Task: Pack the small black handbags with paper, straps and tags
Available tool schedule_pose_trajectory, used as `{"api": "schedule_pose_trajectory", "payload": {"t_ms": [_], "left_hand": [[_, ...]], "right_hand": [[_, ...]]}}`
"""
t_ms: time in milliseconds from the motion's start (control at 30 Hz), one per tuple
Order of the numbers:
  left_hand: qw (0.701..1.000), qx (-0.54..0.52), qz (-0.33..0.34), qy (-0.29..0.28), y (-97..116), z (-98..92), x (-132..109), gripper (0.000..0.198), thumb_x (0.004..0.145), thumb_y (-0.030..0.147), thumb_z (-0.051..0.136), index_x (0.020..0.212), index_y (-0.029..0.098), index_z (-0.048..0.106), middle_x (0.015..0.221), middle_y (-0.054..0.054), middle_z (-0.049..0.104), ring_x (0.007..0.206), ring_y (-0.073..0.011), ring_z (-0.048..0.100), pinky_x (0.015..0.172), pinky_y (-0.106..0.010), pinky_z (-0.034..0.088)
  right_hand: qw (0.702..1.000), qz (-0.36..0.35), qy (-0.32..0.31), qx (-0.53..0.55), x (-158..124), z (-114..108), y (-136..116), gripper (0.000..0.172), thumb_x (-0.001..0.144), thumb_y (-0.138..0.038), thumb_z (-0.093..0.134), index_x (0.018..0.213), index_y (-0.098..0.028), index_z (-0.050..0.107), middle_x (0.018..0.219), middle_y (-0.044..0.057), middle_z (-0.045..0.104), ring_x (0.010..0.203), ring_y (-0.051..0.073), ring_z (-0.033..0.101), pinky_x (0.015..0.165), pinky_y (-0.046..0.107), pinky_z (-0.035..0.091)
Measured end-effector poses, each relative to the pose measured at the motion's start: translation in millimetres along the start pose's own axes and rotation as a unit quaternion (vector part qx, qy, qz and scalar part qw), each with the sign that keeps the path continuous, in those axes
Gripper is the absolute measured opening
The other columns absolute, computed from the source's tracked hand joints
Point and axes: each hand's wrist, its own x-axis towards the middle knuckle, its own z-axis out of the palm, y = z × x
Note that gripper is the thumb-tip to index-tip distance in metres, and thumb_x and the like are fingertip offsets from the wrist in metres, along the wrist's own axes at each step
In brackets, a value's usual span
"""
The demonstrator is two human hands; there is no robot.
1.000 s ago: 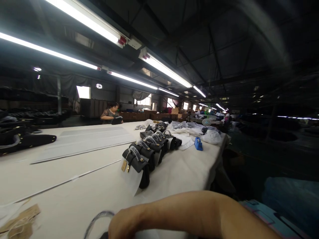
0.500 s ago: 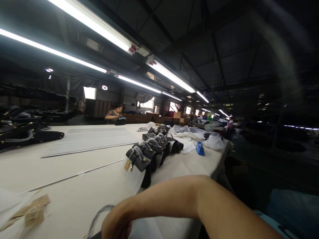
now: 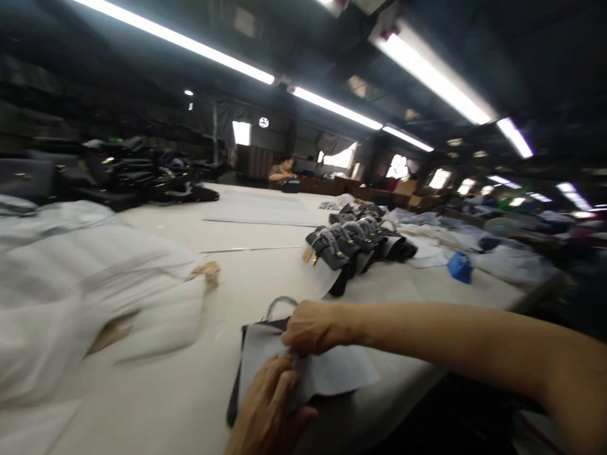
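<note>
A black handbag (image 3: 234, 395) lies on the table in front of me, its wrapped carrying handle (image 3: 279, 302) standing up at the far edge. Over the bag is a thin whitish sheet (image 3: 344, 373), which reaches out to the right. My right hand (image 3: 310, 327) is closed at the sheet's upper part near the handle, fingers curled down on it; the fingertips are partly hidden. My left hand (image 3: 270, 407) rests on the sheet nearer to me, with its fingers stretched forward and close to the right hand.
A row of black handbags (image 3: 351, 243) with wrapped handles stands farther along the table (image 3: 180, 404). Right of it are a blue tape dispenser (image 3: 459, 267) and clear plastic bags (image 3: 512, 259). White wrapping (image 3: 61, 284) is heaped at left, more black bags (image 3: 142, 170) behind. A person (image 3: 283, 169) works at the far side.
The view has turned right-to-left and downward, bringing the white wrapping into sight. My left hand has come into view on the sheet. My right hand, earlier beside the bag's handle, now lies on the sheet.
</note>
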Motion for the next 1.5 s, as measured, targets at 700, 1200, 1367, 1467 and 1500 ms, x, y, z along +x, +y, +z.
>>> {"api": "schedule_pose_trajectory", "payload": {"t_ms": [700,1200,1367,1467,1500], "left_hand": [[0.974,0.012,-0.15,-0.171,-36.7,-34.3,69.2,0.01,0.086,0.014,0.061,0.088,0.021,0.068,0.093,-0.003,0.069,0.088,-0.0203,0.061,0.079,-0.035,0.054],[0.968,0.207,-0.062,-0.131,-19.6,-4.1,37.3,0.032,0.098,0.016,0.036,0.116,0.017,0.062,0.114,-0.006,0.07,0.106,-0.0242,0.063,0.087,-0.039,0.056],[0.965,0.191,-0.091,-0.156,-20.5,-4.5,38.6,0.031,0.096,0.018,0.044,0.123,0.022,0.059,0.122,-0.004,0.067,0.115,-0.0265,0.06,0.093,-0.043,0.054],[0.963,0.126,-0.148,-0.186,-25.3,-11.1,43.6,0.027,0.089,0.021,0.058,0.115,0.026,0.062,0.127,-0.002,0.064,0.117,-0.0284,0.058,0.097,-0.047,0.052],[0.961,0.094,-0.18,-0.19,-28.2,-14.3,45.6,0.029,0.085,0.021,0.062,0.113,0.027,0.063,0.127,-0.003,0.063,0.117,-0.0277,0.058,0.098,-0.046,0.051]], "right_hand": [[0.811,0.234,0.408,0.348,-48.2,117.6,-11.9,0.03,0.098,-0.036,0.042,0.083,-0.022,0.064,0.087,0.005,0.064,0.086,0.02,0.061,0.08,0.036,0.05],[0.838,0.179,0.288,0.427,32.2,64.1,9.1,0.025,0.074,-0.019,0.057,0.094,-0.022,0.071,0.093,0.004,0.072,0.089,0.021,0.065,0.079,0.03,0.046],[0.843,0.193,0.311,0.394,29.6,75.3,7.0,0.026,0.085,-0.021,0.046,0.082,-0.023,0.072,0.085,0.003,0.073,0.082,0.02,0.067,0.075,0.03,0.046],[0.812,0.208,0.342,0.424,30.2,84.9,5.1,0.025,0.089,-0.027,0.047,0.09,-0.026,0.072,0.092,0.002,0.073,0.088,0.021,0.067,0.079,0.032,0.047],[0.802,0.21,0.35,0.437,30.8,87.5,4.9,0.024,0.089,-0.029,0.048,0.093,-0.027,0.072,0.094,0.001,0.073,0.09,0.021,0.067,0.081,0.032,0.048]]}}
